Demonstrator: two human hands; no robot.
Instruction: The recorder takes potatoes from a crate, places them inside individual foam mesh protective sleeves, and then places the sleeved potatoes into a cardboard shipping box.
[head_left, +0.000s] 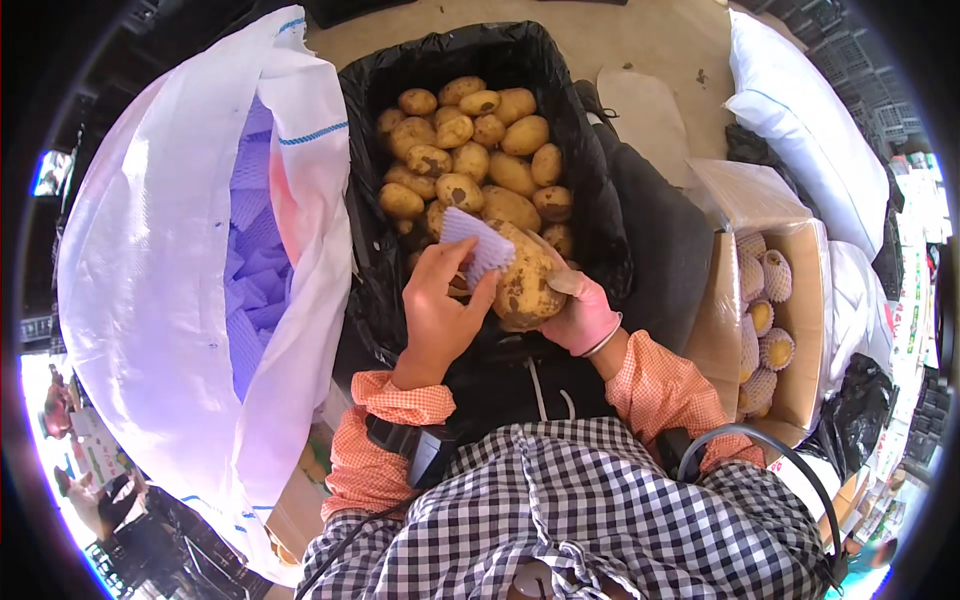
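Observation:
Between thumb and fingers, my bare left hand pinches a flat lilac foam net sleeve. The sleeve lies against the upper left side of a large potato with brown, rough patches. My right hand, in a pink glove, grips that potato from the right. Both hands are over the near end of a bin lined with a black plastic bag. Inside it lies a heap of loose potatoes, some with soil on the skin. The near part of the heap is hidden by my hands.
At left stands a big white woven sack, its side gaping on many lilac foam sleeves. A cardboard box at right holds several sleeved potatoes. Behind it rests a stuffed white sack. A cable arches past my right arm.

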